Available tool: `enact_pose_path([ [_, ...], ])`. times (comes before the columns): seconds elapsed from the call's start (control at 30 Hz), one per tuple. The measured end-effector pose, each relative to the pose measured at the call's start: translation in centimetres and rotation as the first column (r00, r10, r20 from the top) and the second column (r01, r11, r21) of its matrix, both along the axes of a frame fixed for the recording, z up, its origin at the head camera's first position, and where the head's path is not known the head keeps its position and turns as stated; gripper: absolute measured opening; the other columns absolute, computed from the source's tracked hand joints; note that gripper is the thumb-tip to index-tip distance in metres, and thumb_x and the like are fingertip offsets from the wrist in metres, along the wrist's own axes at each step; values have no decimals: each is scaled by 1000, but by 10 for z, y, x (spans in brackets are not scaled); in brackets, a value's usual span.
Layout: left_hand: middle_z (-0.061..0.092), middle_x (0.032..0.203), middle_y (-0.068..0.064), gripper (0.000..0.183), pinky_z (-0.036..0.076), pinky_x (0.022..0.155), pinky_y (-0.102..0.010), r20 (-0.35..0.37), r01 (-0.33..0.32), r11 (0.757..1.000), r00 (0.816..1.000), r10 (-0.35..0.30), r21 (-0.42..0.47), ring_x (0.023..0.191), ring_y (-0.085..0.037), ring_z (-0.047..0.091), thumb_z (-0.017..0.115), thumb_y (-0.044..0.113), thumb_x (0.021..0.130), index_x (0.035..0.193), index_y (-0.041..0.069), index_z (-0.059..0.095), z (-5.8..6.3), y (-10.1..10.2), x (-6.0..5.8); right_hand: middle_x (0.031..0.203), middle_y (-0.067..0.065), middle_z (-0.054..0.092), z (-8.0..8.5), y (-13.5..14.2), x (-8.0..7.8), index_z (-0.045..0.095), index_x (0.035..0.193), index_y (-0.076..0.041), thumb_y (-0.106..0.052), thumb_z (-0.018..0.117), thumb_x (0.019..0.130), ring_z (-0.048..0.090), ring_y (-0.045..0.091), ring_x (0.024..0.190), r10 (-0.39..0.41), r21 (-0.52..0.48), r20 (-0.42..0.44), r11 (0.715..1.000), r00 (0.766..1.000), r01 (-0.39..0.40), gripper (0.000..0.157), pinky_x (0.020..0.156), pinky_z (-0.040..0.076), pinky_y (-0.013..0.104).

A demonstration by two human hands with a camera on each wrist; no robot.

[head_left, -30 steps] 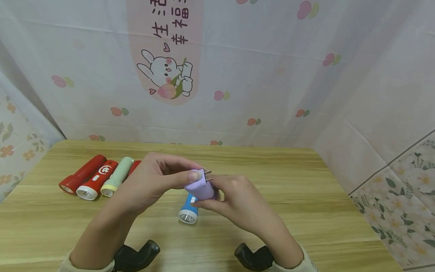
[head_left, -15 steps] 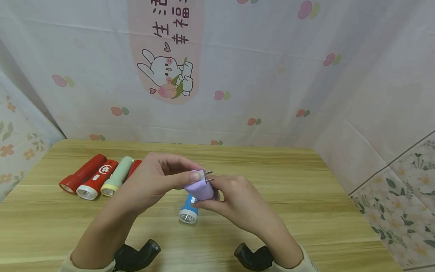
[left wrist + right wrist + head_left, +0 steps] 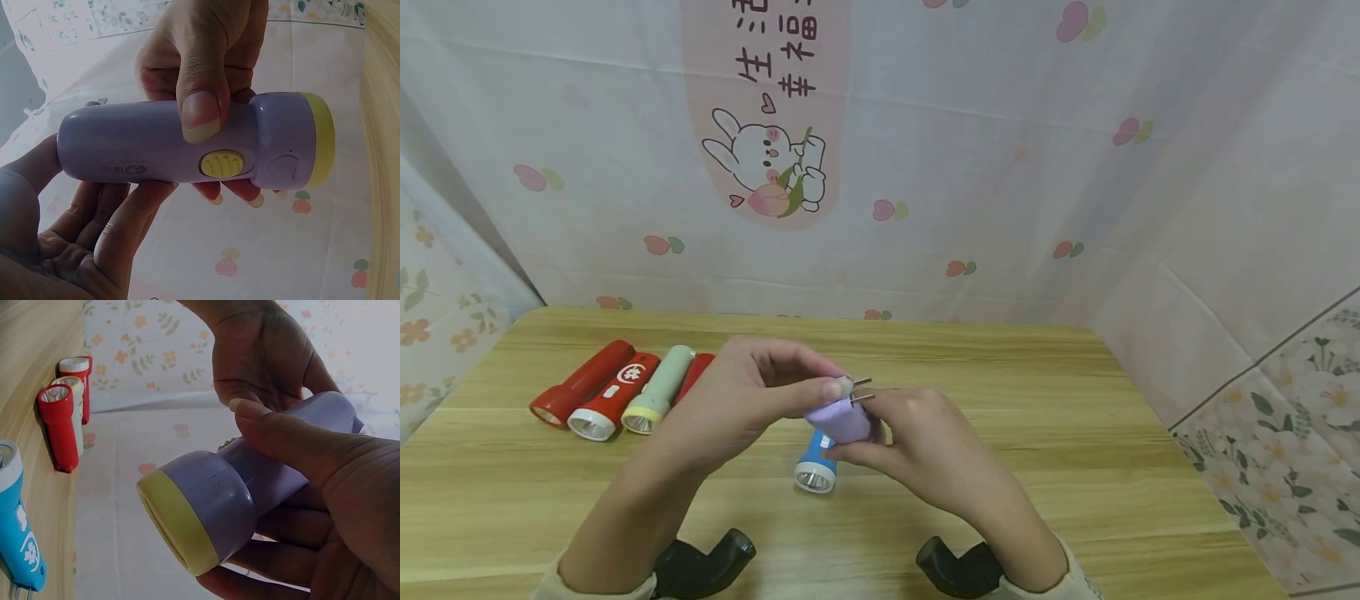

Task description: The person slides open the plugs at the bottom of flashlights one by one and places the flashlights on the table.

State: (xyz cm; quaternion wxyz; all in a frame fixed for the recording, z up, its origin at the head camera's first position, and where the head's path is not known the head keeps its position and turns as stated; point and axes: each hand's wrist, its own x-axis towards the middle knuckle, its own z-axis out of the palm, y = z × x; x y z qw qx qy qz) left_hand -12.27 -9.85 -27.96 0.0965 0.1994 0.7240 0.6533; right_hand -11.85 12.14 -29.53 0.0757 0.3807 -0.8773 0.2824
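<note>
Both hands hold a purple flashlight (image 3: 841, 422) above the table, tail end up in the head view. Two metal plug prongs (image 3: 863, 397) stick out of the tail. My left hand (image 3: 741, 398) pinches that end, its thumb beside the prongs. Around the body curls my right hand (image 3: 928, 442), with the thumb (image 3: 201, 112) lying just behind the yellow switch (image 3: 222, 165). The flashlight's yellow rim (image 3: 178, 525) points away from the left hand in the right wrist view. Under the hands lies a blue flashlight (image 3: 817, 458), its far end hidden by them.
On the wooden table (image 3: 1075, 467), at the left, lie a dark red flashlight (image 3: 591, 379), a red one with a white head (image 3: 622, 392) and a pale green one (image 3: 664, 387). Another red one (image 3: 695, 371) is partly behind the left hand. A printed curtain (image 3: 970, 167) hangs behind.
The left thumb has shifted slightly to the right at the tail, and the prongs stand out a little further. The right hand and the other flashlights have stayed put.
</note>
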Motion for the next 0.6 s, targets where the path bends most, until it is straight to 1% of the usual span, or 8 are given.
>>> enact_pose_path([
  [0.1, 76, 101, -6, 20, 61, 79, -37, -3, -8, 1000, 1000, 8, 6, 90, -22, 72, 73, 19, 92, 104, 3, 76, -1, 1, 0, 92, -6, 75, 0, 0, 0, 73, 102, -15, -35, 81, 85, 49, 0, 64, -8, -2, -7, 1000, 1000, 8, 28, 56, 44, 14],
  [0.2, 76, 102, -6, 21, 61, 80, -36, -8, -29, 1000, 1000, 29, -6, 90, -22, 72, 73, 20, 93, 106, 4, 76, 0, 2, 0, 89, -6, 74, 0, -1, 0, 72, 99, -14, -36, 81, 85, 49, 0, 63, -22, -1, -15, 1000, 1000, 22, 27, 55, 43, 14],
  [0.33, 75, 105, -8, 24, 61, 83, -38, -2, -59, 998, 998, 59, -33, 94, -24, 71, 71, 24, 94, 108, 6, 75, 2, 2, 1, 84, -6, 73, 1, -1, 0, 70, 94, -14, -36, 81, 85, 51, 0, 63, -34, -9, 3, 999, 999, 34, 26, 54, 45, 15],
  [0.4, 75, 108, -8, 27, 61, 86, -37, -7, -58, 998, 998, 58, -36, 98, -24, 70, 69, 27, 96, 112, 6, 74, 3, 2, 1, 84, -6, 74, 1, -1, 0, 70, 93, -14, -34, 82, 85, 57, -1, 65, -36, -24, 28, 999, 999, 36, 25, 58, 50, 15],
  [0.5, 74, 113, -9, 29, 60, 90, -36, -22, -37, 999, 999, 36, -28, 103, -24, 70, 68, 27, 97, 117, 7, 73, 2, 2, 1, 87, -5, 76, 2, -1, -1, 71, 95, -13, -34, 82, 85, 64, -1, 70, -39, -49, 68, 998, 997, 42, 25, 64, 55, 15],
  [0.6, 72, 119, -8, 32, 59, 90, -38, -42, -11, 999, 999, 10, -30, 108, -25, 69, 73, 26, 93, 122, 12, 71, -2, 4, -1, 90, -4, 77, 2, -1, -2, 74, 101, -13, -33, 81, 86, 69, 0, 75, -44, -81, 143, 995, 989, 56, 26, 69, 57, 14],
])
